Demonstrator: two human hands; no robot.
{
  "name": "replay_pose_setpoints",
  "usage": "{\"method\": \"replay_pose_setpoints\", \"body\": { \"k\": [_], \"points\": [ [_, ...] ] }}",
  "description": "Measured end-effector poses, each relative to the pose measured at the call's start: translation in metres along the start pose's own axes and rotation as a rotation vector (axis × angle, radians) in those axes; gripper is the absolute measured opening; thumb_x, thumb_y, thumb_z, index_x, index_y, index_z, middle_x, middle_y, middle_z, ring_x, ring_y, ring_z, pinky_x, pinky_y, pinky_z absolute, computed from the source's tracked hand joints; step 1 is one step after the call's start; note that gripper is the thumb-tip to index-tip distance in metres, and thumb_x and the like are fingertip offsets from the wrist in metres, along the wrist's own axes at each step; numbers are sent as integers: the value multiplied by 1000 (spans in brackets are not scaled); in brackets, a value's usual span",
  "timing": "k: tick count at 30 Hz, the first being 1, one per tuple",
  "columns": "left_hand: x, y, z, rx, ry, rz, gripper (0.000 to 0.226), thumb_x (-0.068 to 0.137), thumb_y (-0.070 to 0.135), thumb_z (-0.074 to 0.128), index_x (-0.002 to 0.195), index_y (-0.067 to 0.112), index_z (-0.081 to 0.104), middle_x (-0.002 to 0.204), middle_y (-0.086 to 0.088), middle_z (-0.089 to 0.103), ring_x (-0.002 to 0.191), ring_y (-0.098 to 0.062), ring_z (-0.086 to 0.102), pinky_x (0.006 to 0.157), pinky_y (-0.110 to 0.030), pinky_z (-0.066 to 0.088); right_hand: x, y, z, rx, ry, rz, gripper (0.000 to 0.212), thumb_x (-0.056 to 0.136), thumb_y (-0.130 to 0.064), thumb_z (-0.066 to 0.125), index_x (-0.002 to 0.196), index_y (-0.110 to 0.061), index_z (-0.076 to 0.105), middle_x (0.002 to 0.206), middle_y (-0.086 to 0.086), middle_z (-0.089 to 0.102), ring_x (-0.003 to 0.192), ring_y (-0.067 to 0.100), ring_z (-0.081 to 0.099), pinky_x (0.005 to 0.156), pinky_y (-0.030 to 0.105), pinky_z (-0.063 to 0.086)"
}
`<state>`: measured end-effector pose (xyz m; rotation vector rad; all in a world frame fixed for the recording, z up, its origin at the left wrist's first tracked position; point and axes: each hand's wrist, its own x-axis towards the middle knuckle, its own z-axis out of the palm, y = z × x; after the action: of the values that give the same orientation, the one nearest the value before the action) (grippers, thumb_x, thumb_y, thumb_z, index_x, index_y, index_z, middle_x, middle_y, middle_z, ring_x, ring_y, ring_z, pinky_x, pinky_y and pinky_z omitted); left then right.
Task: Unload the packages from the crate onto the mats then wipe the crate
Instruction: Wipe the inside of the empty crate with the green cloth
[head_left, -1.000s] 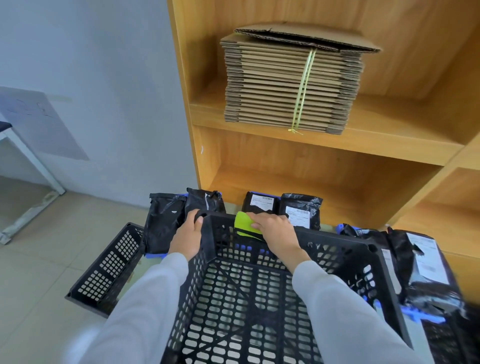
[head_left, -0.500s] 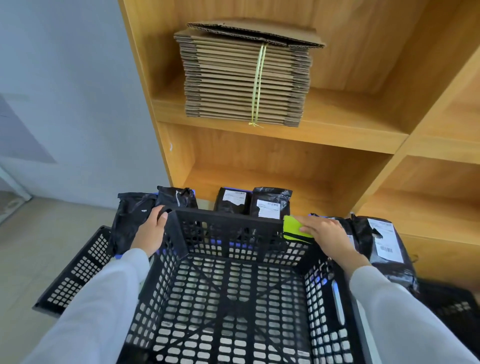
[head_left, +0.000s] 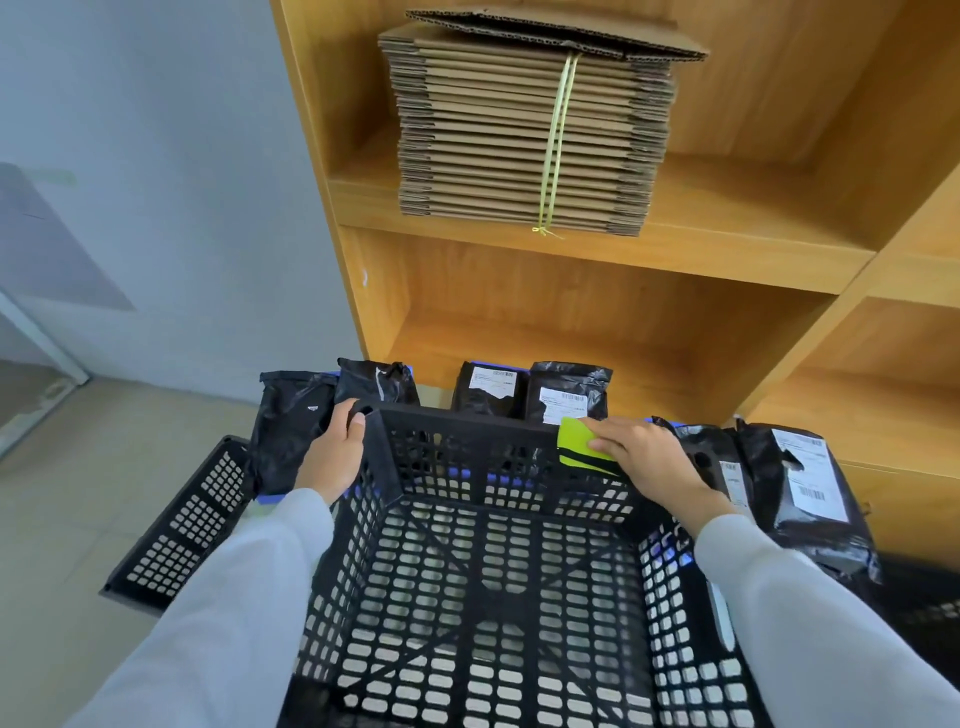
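One black lattice crate (head_left: 498, 582), empty inside, close below the camera. Left hand (head_left: 335, 452) clenched round the crate's far-left corner; right hand (head_left: 649, 460) pressing one yellow-green cloth (head_left: 579, 447) against the far rim, fingers curled over it. Six black packages (head_left: 566, 397) counted on the floor beyond and beside the crate, against the wooden shelf (head_left: 597, 249). One tied cardboard bundle (head_left: 524, 130) above. One crate lid (head_left: 182, 525) left, bare floor (head_left: 67, 519) beyond it.
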<state>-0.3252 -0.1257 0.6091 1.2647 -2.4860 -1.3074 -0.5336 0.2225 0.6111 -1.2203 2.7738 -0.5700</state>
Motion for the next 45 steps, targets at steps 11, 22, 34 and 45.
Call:
{"method": "replay_pose_setpoints", "body": {
  "k": [11,22,34,45],
  "points": [
    [10,-9,0,-129,-23,-20,46,107,51,22,150,39,33,112,-10,65,107,-31,60,96,-46,44,56,-101,56,19,76,-53,33,101,-31,58,133,-26,66,111,-5,73,92,26,69,77,45,55],
    [10,-7,0,-123,36,-25,54,108,51,15,158,34,27,141,-9,59,127,-37,54,103,-48,41,110,-202,113,-66,228,-135,21,93,-30,70,114,-32,72,88,-4,74,70,27,67,56,35,50],
    [6,-10,-14,-165,167,200,59,102,60,40,156,46,23,154,-1,38,139,-23,38,103,-46,40,114,-222,102,229,14,-35,37,106,-28,50,142,-29,57,139,-7,63,135,17,49,114,40,37],
    [66,47,-35,364,-350,760,27,88,37,78,114,29,77,125,7,69,122,-15,58,106,-37,42,76,-149,85,-132,58,299,48,100,-63,29,125,-44,66,99,-8,72,103,20,63,95,35,38]
  ]
}}
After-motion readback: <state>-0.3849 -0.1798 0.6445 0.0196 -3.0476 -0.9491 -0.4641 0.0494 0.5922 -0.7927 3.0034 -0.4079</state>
